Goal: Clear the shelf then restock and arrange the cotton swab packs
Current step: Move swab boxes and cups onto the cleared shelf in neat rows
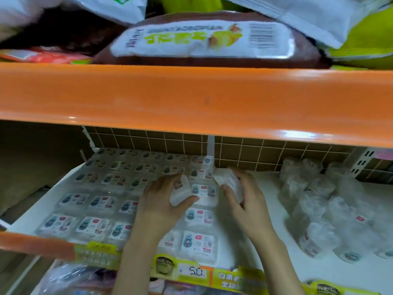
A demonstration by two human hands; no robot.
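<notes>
Both hands (204,199) grip packs (180,191) mid-shelf (265,209).

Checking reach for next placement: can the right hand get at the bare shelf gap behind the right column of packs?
Probably yes: the right hand, gripping a pack, is beside that gap, nothing between.

Bare white shelf (265,209) runs from back wall to front edge between the flat swab packs (95,201) at left and bagged packs (331,209) at right. The orange upper shelf (191,99) overhangs, limiting headroom.

pack labels (197,241) blurred, upper-shelf bags (200,39) smeared, forearms cut off below
</notes>
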